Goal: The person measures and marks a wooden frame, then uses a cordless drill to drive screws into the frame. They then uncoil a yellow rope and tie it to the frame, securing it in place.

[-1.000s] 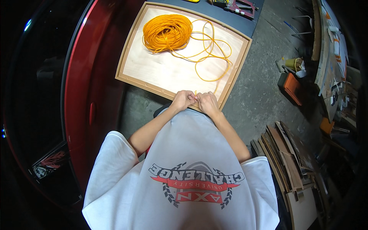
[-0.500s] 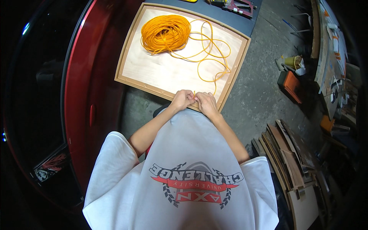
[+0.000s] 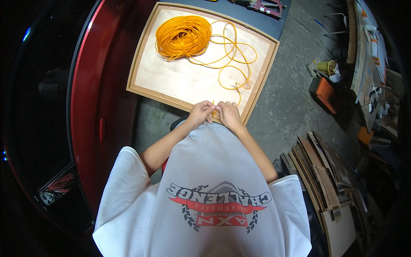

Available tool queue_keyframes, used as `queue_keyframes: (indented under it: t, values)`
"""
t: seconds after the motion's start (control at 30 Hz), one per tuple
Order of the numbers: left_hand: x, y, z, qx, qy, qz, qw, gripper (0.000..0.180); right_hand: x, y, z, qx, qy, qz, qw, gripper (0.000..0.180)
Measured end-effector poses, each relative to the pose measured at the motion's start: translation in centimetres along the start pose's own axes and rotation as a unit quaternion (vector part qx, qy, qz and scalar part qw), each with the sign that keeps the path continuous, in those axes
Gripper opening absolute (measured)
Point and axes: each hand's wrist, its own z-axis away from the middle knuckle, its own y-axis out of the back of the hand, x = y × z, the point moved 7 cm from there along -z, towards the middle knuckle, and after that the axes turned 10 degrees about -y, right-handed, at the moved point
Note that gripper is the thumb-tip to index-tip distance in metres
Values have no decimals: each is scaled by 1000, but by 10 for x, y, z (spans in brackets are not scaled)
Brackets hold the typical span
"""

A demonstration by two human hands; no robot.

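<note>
A thick coil of orange cord (image 3: 184, 36) lies at the far left inside a shallow wooden tray (image 3: 150, 91) with a pale bottom. From the coil a loose length of cord (image 3: 233, 68) loops across the tray's right side and runs down to my hands. At the near edge of the tray, my left hand (image 3: 202, 113) pinches the cord's end part. My right hand (image 3: 228, 114) is closed beside it, fingertips nearly touching the left ones, also gripping the cord. A short orange bit shows between the fingers; its exact shape there is mostly hidden.
The tray rests on a dark table (image 3: 282, 25) with a dark red tool (image 3: 266, 7) at its far edge. A red vehicle (image 3: 100, 85) stands close on the left. To the right are an orange box (image 3: 324, 96), a yellow bucket (image 3: 326, 67) and leaning wood boards (image 3: 317, 171).
My fingertips have shifted slightly and drawn a little apart, with more orange cord showing between them. The loose loop near my right hand has changed shape.
</note>
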Motion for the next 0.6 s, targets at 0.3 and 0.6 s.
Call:
queue_keyframes:
  t: [0.3, 0.6]
  values:
    - [-15, 8, 5, -88, 85, -7, 992, 20, 4, -2, -1, 9, 15, -37, 999, 13]
    - [-10, 4, 3, -95, 76, -44, 992, 22, 5, -1, -1, 5, 14, -23, 1000, 13]
